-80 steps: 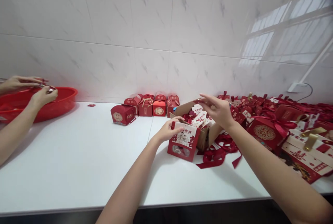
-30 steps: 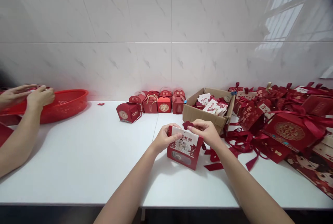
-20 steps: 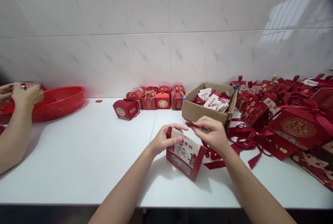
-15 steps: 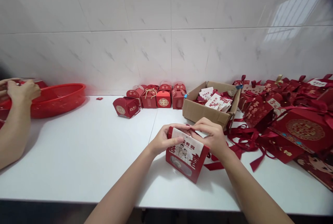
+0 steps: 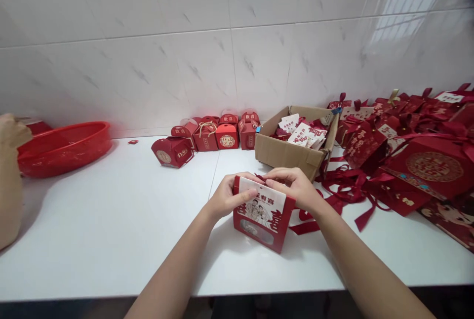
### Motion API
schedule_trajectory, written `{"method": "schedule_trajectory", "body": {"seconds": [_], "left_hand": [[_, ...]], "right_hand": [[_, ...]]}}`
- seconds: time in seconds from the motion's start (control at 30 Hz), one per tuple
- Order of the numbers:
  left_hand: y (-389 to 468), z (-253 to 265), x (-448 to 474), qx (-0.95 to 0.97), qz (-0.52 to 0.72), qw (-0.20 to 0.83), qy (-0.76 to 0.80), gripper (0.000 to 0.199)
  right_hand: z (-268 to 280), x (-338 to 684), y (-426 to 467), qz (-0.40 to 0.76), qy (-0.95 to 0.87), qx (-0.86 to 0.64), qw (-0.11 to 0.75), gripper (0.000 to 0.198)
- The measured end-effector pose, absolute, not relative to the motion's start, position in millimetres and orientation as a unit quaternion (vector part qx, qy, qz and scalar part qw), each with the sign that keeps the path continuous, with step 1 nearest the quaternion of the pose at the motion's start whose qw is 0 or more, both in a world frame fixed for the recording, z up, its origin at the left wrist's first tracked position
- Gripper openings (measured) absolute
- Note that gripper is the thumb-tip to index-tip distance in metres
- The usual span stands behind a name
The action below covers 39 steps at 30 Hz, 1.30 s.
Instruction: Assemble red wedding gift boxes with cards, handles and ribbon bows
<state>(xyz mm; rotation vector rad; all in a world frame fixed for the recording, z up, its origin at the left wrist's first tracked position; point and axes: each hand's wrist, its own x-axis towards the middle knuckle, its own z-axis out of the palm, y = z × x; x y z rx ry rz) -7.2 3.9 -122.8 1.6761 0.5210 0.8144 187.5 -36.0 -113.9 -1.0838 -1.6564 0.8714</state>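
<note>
A red and white gift box [image 5: 261, 215] with a drawn couple and an oval window stands tilted on the table before me. My left hand [image 5: 231, 194] grips its upper left side, thumb on the white front and fingers behind the top edge. At the top right, my right hand [image 5: 292, 186] has its fingers bent over the box's upper edge, pinching at a dark red ribbon [image 5: 260, 178] that shows between the hands. The right fingertips are partly hidden behind the box. Behind it, a cardboard box [image 5: 292, 153] holds white printed cards [image 5: 305, 134] and red pieces.
Small red gift boxes [image 5: 227, 136] stand along the wall. Loose red ribbons [image 5: 344, 195] and a pile of red boxes [image 5: 431, 168] lie at the right. At the left are a red plastic basin [image 5: 66, 153] and another person's arm [image 5: 9, 180].
The view has turned slightly. My right hand's fingers have drawn in closer along the box top, and the box is a little more upright. The other person's arm has shifted left in view.
</note>
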Motion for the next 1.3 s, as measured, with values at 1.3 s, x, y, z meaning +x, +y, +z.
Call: {"method": "schedule_trajectory", "body": {"seconds": [1.3], "left_hand": [[5.4,-118.1,-8.6,0.822,0.319,0.407,0.239,0.028]], "right_hand": [[-127.4,185.6,-23.3,0.502,-0.569,-0.472,0.449,0.028]]}}
